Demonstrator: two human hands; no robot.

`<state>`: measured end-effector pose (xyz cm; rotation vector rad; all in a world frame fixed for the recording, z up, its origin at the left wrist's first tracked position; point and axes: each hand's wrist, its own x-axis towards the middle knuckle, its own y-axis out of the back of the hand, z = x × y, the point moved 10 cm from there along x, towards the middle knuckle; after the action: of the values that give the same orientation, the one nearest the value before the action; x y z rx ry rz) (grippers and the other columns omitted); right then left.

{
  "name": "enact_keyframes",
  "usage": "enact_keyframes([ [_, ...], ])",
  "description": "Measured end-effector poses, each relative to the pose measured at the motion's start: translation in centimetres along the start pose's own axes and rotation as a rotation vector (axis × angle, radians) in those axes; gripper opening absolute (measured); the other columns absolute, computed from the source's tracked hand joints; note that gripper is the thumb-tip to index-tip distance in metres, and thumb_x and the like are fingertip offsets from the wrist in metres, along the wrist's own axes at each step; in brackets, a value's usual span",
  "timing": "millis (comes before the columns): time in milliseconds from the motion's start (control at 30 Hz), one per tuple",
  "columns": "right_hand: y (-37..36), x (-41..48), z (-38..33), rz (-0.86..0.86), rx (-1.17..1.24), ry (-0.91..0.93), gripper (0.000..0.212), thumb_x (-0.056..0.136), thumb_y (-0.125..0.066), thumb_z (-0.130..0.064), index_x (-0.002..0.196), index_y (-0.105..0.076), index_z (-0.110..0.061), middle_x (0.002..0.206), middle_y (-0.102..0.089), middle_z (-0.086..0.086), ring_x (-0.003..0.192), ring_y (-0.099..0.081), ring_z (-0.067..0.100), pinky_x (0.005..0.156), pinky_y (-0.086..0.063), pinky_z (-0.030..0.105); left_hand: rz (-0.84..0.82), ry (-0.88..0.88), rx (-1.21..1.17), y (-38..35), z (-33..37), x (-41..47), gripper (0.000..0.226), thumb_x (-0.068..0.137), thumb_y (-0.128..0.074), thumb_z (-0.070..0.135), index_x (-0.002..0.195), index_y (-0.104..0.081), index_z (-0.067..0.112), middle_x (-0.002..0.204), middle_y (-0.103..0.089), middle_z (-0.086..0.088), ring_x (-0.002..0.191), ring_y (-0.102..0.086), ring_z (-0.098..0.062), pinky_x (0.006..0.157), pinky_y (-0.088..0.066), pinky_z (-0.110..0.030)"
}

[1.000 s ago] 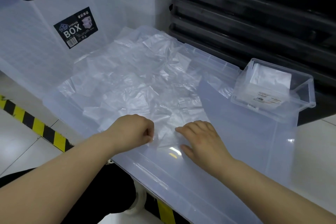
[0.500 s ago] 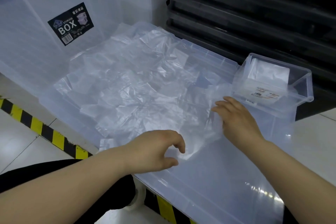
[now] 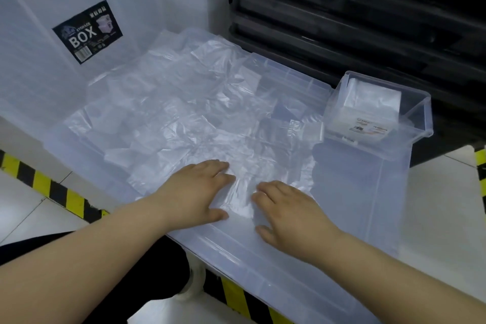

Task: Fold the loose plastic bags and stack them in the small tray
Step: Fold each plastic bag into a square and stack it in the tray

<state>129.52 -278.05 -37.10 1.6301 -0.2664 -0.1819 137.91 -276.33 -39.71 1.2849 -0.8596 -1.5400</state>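
Both hands flat, fingers straight, gripping nothing: left hand (image 3: 200,192) and right hand (image 3: 292,214) press one plastic bag (image 3: 243,192) btwn them on the lid (image 3: 355,205). Loose pile (image 3: 171,118) beyond. Small tray (image 3: 418,123) sits far right, so right hand's nearer imo.

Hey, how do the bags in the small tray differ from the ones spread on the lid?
The folded bags in the small tray form a compact, squared stack; the loose bags lie spread, wrinkled and overlapping across the lid. The stack is untouched; the left hand and right hand rest on one of them. All are clear plastic.
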Motion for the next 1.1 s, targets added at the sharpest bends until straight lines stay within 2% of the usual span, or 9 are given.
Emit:
enact_keyframes([
  [67, 0.1, 0.4, 0.4, -0.009, -0.010, -0.047, 0.016, 0.046, -0.073, -0.019, 0.058, -0.063, -0.014, 0.062, -0.060, -0.001, 0.050, -0.058, 0.015, 0.041, -0.036, 0.015, 0.023, -0.002, -0.004, 0.2, 0.2, -0.1, 0.073, 0.086, -0.047, 0.057, 0.146, -0.017, 0.029, 0.156, -0.003, 0.005, 0.143, -0.004, -0.010, 0.111, -0.012, -0.022],
  [200, -0.4, 0.3, 0.9, -0.073, -0.081, -0.073, 0.040, 0.019, -0.083, -0.006, 0.050, -0.059, -0.014, 0.055, -0.057, -0.001, 0.042, -0.052, 0.014, 0.034, -0.024, 0.013, 0.049, -0.016, -0.033, 0.8, 0.5, -0.5, 0.084, 0.067, -0.033, 0.058, 0.144, -0.030, 0.024, 0.154, -0.017, 0.000, 0.141, -0.016, -0.015, 0.109, -0.021, -0.028],
  [333, 1.9, 0.4, 1.4, 0.055, -0.046, -0.071, 0.003, 0.053, -0.053, -0.012, 0.050, -0.053, -0.013, 0.046, -0.047, -0.004, 0.033, -0.040, 0.014, 0.034, -0.011, 0.015, 0.108, -0.020, -0.023, 1.5, 0.6, -0.6, 0.076, 0.075, -0.044, 0.060, 0.141, -0.036, 0.024, 0.150, -0.026, 0.001, 0.138, -0.026, -0.016, 0.105, -0.025, -0.029],
  [433, 2.7, 0.0, 3.1, 0.073, 0.040, -0.162, 0.020, 0.063, -0.032, -0.017, 0.055, -0.049, -0.012, 0.042, -0.035, -0.006, 0.037, -0.019, 0.016, 0.043, 0.004, 0.014, 0.174, -0.053, 0.015, 2.6, 1.0, -0.4, 0.039, 0.083, -0.059, 0.037, 0.120, -0.061, 0.024, 0.128, -0.055, 0.004, 0.116, -0.054, -0.014, 0.091, -0.042, -0.033],
  [500, 2.6, -0.4, 3.7, 0.002, 0.107, -0.215, 0.018, 0.076, -0.036, -0.015, 0.072, -0.052, -0.010, 0.049, -0.044, -0.005, 0.045, -0.033, 0.019, 0.041, -0.009, 0.015, 0.231, -0.054, 0.009, 4.2, 1.2, -0.6, 0.022, 0.079, -0.060, 0.025, 0.098, -0.070, 0.026, 0.104, -0.066, 0.011, 0.094, -0.064, -0.011, 0.078, -0.048, -0.028],
  [633, 0.8, -1.7, 4.9, -0.226, 0.306, -0.325, 0.017, 0.094, -0.037, -0.018, 0.105, -0.048, -0.011, 0.092, -0.065, 0.005, 0.083, -0.055, 0.028, 0.069, -0.040, 0.033, 0.106, -0.013, -0.015, 2.4, 0.7, -0.4, 0.029, 0.094, -0.041, 0.039, 0.117, -0.057, 0.032, 0.123, -0.055, 0.019, 0.110, -0.051, -0.005, 0.087, -0.034, -0.017],
  [800, 0.4, -2.7, 4.6, -0.314, 0.212, -0.271, 0.035, 0.089, -0.050, -0.040, 0.118, -0.046, -0.021, 0.117, -0.057, -0.007, 0.103, -0.054, 0.018, 0.080, -0.041, 0.026, -0.007, -0.061, 0.031, 1.1, 1.9, -0.9, 0.079, 0.065, -0.031, 0.074, 0.132, -0.044, 0.033, 0.136, -0.042, 0.021, 0.121, -0.042, -0.001, 0.091, -0.032, -0.016],
  [967, 0.5, -2.6, 2.2, -0.145, -0.038, -0.097, 0.026, 0.044, -0.070, -0.036, 0.062, -0.063, -0.018, 0.067, -0.059, -0.005, 0.054, -0.056, 0.013, 0.036, -0.035, 0.018, -0.009, -0.095, 0.062, 0.9, 2.3, -0.9, 0.059, 0.084, -0.050, 0.058, 0.136, -0.039, 0.032, 0.140, -0.034, 0.019, 0.125, -0.036, -0.004, 0.094, -0.031, -0.017],
  [1100, -0.1, -1.7, 1.9, -0.105, -0.074, -0.093, 0.025, 0.037, -0.076, -0.011, 0.048, -0.054, -0.015, 0.055, -0.053, -0.003, 0.043, -0.048, 0.014, 0.041, -0.015, 0.016, 0.064, -0.109, 0.060, 1.0, 2.3, -1.0, 0.085, 0.062, -0.028, 0.075, 0.134, -0.043, 0.033, 0.138, -0.037, 0.018, 0.122, -0.040, -0.006, 0.090, -0.030, -0.017],
])
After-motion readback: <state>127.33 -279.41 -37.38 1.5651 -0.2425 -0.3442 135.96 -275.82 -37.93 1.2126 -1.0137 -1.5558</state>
